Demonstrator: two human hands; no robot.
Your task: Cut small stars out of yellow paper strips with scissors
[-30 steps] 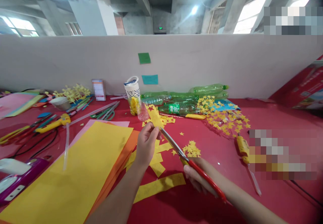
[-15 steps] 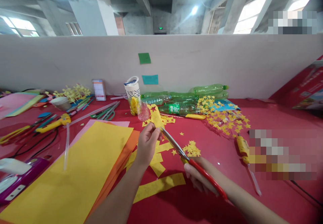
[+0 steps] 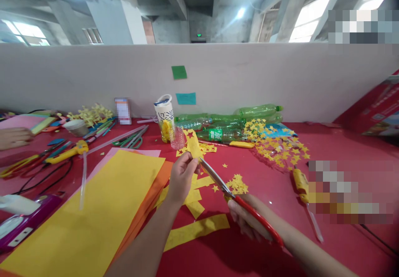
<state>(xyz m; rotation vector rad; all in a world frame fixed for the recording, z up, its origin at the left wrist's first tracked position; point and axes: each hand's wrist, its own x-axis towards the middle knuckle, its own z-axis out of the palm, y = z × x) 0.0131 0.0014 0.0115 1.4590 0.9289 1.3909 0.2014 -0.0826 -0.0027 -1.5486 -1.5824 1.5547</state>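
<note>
Pinched between the fingers of my left hand (image 3: 183, 175) is a yellow paper strip (image 3: 193, 144) with star-shaped holes at its far end. My right hand (image 3: 246, 214) grips red-handled scissors (image 3: 232, 194), whose blades reach the strip's edge beside my left fingertips. Under and around the hands lie yellow paper scraps (image 3: 195, 208) and a longer yellow strip (image 3: 199, 229). A small heap of cut yellow stars (image 3: 237, 184) rests just beyond my right hand.
Large yellow sheets (image 3: 102, 202) over orange and pink ones lie on the left. Green plastic bottles (image 3: 224, 133) line the back, near a star cluster (image 3: 277, 144). A yellow glue gun (image 3: 301, 183) is at right. Another person's hand (image 3: 14, 139) shows at far left.
Another person's hand has come into view at the far left edge. My hands, the strip and the scissors have hardly moved; the scissor handles sit slightly lower and farther right.
</note>
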